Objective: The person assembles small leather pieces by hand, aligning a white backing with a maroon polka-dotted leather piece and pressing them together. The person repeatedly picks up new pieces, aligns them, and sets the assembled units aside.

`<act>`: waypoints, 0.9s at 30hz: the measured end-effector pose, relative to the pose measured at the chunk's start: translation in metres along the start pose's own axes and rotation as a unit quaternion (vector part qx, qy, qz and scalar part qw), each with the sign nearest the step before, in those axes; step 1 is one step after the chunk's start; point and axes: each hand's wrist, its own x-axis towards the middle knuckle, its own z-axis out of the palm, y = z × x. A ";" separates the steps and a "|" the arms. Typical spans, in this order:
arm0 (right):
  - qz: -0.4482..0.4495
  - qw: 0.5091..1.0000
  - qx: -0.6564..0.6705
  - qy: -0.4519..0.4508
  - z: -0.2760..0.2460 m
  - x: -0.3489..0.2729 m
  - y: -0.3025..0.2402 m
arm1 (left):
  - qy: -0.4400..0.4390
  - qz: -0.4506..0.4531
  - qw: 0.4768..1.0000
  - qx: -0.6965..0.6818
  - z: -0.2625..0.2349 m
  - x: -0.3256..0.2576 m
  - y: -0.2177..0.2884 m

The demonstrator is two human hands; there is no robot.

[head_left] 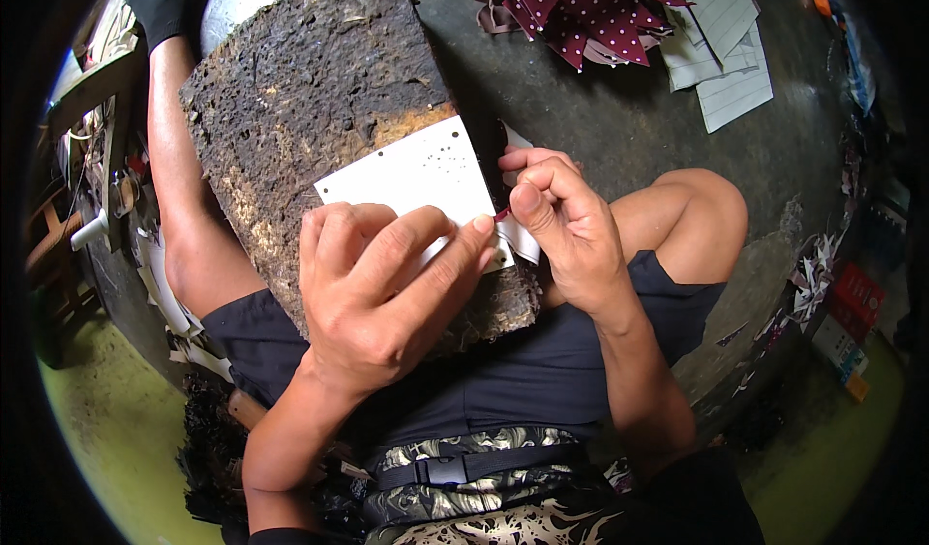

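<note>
A white rectangular plate [437,169] with small dark holes lies on a thick, rough, dark board [310,71] that rests across my lap. My left hand [373,288] bends over the plate and holds it down, its fingers spaced out and one fingertip at the plate's right edge. Just past that edge, my right hand [571,221] is closed in a pinch on a small piece of maroon-and-white material [524,242]. The right fingers hide much of this piece. Part of the plate's lower side is covered by my left hand.
At the far side on the grey floor lies a pile of maroon, white-dotted pointed pieces [581,8]. Beside it are lined paper sheets [731,80]. Wooden furniture [92,90] stands at left. Scraps [818,274] and a red packet [856,300] lie at right.
</note>
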 end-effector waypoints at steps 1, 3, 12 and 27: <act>-0.001 1.000 -0.002 0.003 0.000 0.000 0.000 | -0.008 0.008 1.000 0.013 -0.002 0.000 0.001; -0.003 1.000 -0.020 0.007 0.000 -0.001 0.001 | -0.032 0.011 0.999 0.014 -0.005 0.000 0.003; -0.090 0.970 -0.167 0.153 -0.021 0.006 -0.029 | -0.071 -0.065 0.993 -0.074 -0.010 0.015 0.025; -0.018 0.941 0.332 0.061 -0.005 -0.051 -0.134 | 0.032 -0.354 0.626 -0.694 -0.074 0.012 0.040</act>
